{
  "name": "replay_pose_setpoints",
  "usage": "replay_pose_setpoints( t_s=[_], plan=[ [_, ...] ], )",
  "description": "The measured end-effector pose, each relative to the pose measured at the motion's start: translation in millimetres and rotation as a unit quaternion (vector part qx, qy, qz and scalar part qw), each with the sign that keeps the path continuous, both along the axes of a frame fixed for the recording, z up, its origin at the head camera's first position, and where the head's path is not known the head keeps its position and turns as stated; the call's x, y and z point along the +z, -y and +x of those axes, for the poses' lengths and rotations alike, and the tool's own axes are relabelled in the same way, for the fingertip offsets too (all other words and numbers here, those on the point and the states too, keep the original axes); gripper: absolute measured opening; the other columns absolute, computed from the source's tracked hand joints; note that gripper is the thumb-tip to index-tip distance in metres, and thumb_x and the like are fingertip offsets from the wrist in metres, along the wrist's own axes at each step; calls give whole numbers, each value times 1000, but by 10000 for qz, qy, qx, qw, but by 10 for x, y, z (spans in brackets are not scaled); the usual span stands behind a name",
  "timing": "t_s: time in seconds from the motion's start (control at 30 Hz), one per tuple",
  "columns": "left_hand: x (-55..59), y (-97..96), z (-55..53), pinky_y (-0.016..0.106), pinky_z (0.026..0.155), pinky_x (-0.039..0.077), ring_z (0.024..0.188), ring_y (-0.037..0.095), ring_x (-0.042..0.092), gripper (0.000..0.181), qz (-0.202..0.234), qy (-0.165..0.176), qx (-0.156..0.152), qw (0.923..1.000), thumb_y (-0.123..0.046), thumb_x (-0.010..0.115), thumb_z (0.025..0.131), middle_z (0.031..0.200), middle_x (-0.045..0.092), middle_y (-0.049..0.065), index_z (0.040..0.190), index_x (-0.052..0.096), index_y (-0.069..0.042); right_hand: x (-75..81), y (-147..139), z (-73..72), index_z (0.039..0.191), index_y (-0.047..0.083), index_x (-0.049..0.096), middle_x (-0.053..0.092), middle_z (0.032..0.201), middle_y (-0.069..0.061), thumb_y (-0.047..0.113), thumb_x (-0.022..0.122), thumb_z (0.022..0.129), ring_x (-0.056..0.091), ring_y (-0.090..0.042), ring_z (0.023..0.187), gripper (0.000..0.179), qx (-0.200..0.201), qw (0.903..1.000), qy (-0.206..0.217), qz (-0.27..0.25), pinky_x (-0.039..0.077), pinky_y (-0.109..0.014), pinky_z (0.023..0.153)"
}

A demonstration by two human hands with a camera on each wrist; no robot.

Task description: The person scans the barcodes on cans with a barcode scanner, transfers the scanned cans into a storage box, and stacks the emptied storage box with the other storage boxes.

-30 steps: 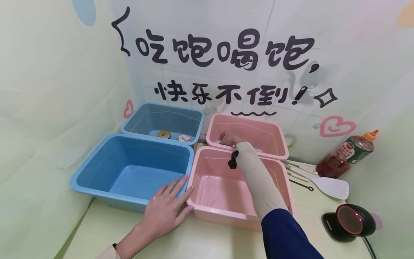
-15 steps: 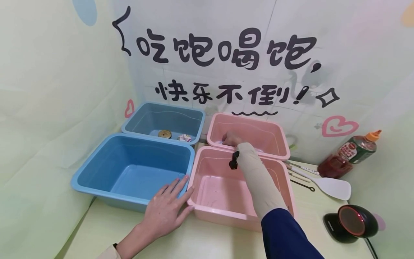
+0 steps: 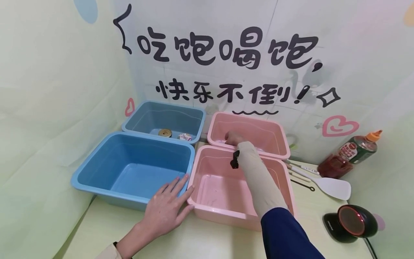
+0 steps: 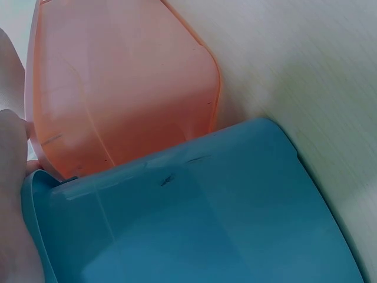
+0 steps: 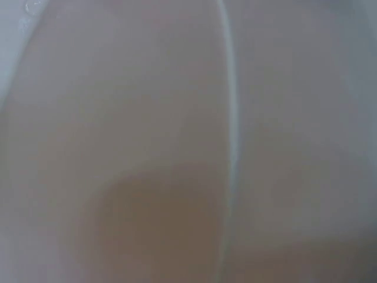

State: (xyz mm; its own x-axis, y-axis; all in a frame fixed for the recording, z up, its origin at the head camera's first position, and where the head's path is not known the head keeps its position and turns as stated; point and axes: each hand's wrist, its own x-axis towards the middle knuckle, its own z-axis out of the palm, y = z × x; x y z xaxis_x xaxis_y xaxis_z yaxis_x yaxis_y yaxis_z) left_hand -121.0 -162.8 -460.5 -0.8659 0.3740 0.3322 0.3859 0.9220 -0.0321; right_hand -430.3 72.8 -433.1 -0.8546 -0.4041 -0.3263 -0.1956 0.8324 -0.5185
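My left hand [image 3: 166, 207] lies with straight fingers across the meeting rims of the front blue basin [image 3: 130, 199] and the front pink basin [image 3: 223, 212]. In the left wrist view, part of that hand shows at the rims' edge, beside the outer walls of the blue basin [image 4: 177, 224] and the pink basin [image 4: 129, 76]. My right hand [image 3: 234, 138] reaches down into the back pink basin [image 3: 263, 131]. The fingertips are hidden from above, and whether they hold anything is unclear. The right wrist view is blurred.
A back blue basin [image 3: 161, 115] holds a round golden lid-like disc [image 3: 165, 133] and a small patterned item [image 3: 185, 136]. To the right are a sauce bottle [image 3: 346, 156], a white spatula [image 3: 333, 187], thin utensils [image 3: 300, 176] and a black device with a round head [image 3: 352, 223].
My right hand has shifted slightly rightward within the back pink basin. The bluish bit seen by its fingertips earlier is no longer clearly visible. The left hand stays in place.
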Motion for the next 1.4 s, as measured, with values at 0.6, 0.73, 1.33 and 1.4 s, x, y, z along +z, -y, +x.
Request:
replay_pose_setpoints(
  t_s=[0.6,0.73,1.33,1.4],
  plan=[
    [39,-37,30,49,102,51,136,29,53,58,-74,62,3,10000,-63,48,96,161,39,3,146,52,-32,54,-124,51,129,-5,60,62,129,-23,16,62,91,58,-33,111,43,19,9997,157,174,49,-45,99],
    [41,-42,29,49,102,52,135,30,54,58,-29,-16,-39,10000,-63,47,97,160,39,4,145,54,-31,59,-154,38,130,-4,59,62,131,-22,22,63,93,58,-34,114,45,10,9996,183,197,48,-46,102],
    [18,-5,13,49,100,52,134,30,55,57,54,-87,-59,9999,-61,50,96,159,42,5,144,55,-30,447,-361,215,131,2,60,61,131,-16,28,64,95,59,-30,111,45,344,9965,-604,-459,49,-45,97],
    [15,-7,15,49,100,52,133,31,55,56,40,-82,-45,9999,-61,49,97,159,42,5,144,55,-31,528,-415,296,136,1,55,59,136,-18,27,65,95,58,-33,118,49,491,9924,-845,-746,47,-48,103]
  ],
)
